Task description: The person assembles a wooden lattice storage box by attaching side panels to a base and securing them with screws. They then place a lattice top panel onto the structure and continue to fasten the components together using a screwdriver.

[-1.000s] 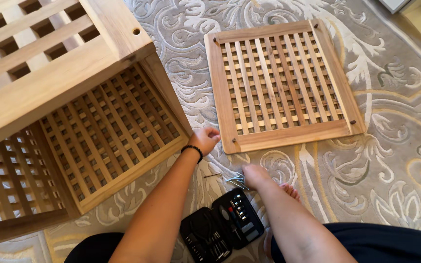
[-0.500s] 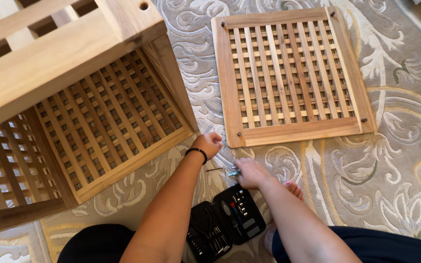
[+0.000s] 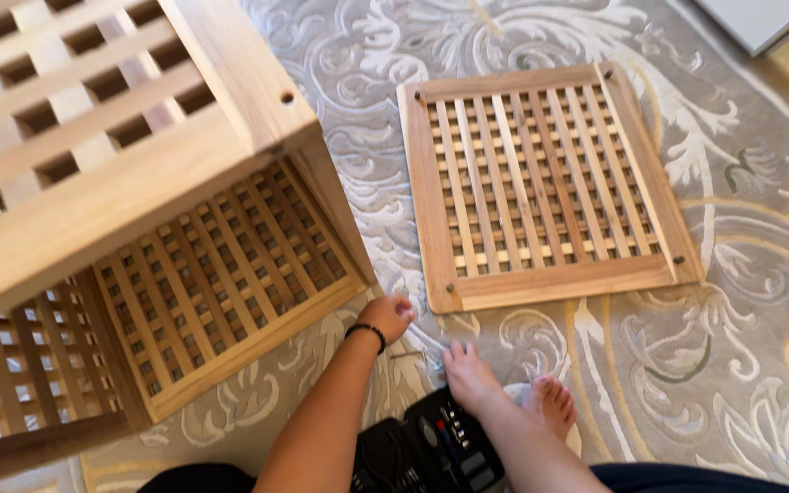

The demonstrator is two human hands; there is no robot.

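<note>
On the patterned rug, from left: open lattice-sided wooden cube lying on its side. Left hand, black band at wrist, fingers curled loosely at cube's lower front corner; whether it grips anything cannot be told. Small metal screws lie between both hands. Right hand flat, fingers spread, fingertips just beside screws. Black tool case below. Loose lattice panel beyond, right.
</note>
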